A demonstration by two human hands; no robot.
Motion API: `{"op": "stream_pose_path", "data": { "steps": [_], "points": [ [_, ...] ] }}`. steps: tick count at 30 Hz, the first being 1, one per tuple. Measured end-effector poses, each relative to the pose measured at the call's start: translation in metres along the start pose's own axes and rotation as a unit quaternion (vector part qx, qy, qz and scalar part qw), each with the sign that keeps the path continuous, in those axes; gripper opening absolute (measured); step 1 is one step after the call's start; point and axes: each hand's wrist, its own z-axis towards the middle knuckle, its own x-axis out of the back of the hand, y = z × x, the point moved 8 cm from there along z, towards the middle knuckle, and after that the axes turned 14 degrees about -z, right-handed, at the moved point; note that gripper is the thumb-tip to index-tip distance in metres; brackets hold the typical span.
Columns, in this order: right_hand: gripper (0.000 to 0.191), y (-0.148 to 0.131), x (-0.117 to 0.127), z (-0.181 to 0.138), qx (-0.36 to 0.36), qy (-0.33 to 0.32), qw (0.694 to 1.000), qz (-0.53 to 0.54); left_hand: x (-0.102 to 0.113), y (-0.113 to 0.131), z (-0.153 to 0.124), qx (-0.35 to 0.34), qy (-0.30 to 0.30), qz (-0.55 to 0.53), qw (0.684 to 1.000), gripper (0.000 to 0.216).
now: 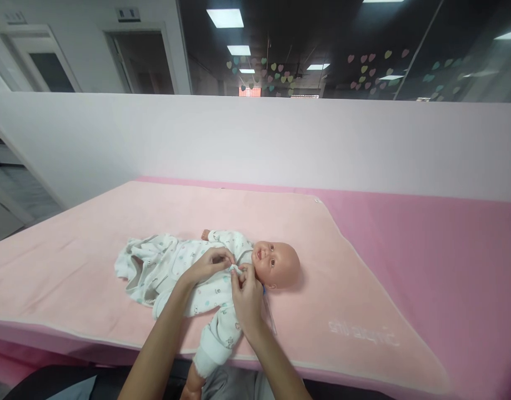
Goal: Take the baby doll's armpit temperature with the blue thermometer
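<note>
A baby doll (276, 264) lies on its back on a pale pink blanket (93, 239), head to the right. It wears a white patterned romper (184, 272) that spreads loose at the left end. My left hand (208, 265) rests on the doll's chest with its fingers curled, pinching the romper fabric near the collar. My right hand (246, 294) pinches the same collar edge just under the doll's chin, fingertips pressed together. One of the doll's arms hangs over the near edge of the surface.
The blanket covers a deeper pink padded surface (447, 244) that runs on to the right. A white partition wall (255, 144) stands behind it, with dark glass and heart stickers above. Doorways open at the far left.
</note>
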Motion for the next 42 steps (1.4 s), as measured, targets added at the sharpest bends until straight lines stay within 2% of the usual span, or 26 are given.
{"op": "stream_pose_path", "data": {
  "steps": [6,24,33,38,42],
  "points": [
    [0.014,0.0,0.001,0.0,0.005,0.013,1.0,-0.002,0.0,0.001,0.0,0.001,0.006,-0.001,1.0,0.024],
    [0.025,0.001,0.002,0.0,0.009,0.009,1.0,0.022,-0.001,0.003,-0.001,0.007,0.009,-0.007,1.0,0.026],
    [0.024,-0.005,0.007,0.001,0.009,0.003,1.0,0.023,-0.001,-0.002,-0.001,0.015,0.012,-0.016,1.0,0.025],
    [0.021,-0.007,0.025,-0.015,0.052,-0.003,0.999,-0.012,0.002,-0.002,-0.001,0.019,0.029,-0.022,0.999,0.021],
    [0.018,0.013,0.066,-0.051,0.11,0.089,0.983,-0.116,0.003,-0.002,0.0,0.018,0.035,-0.025,0.999,0.019]
  ]
}}
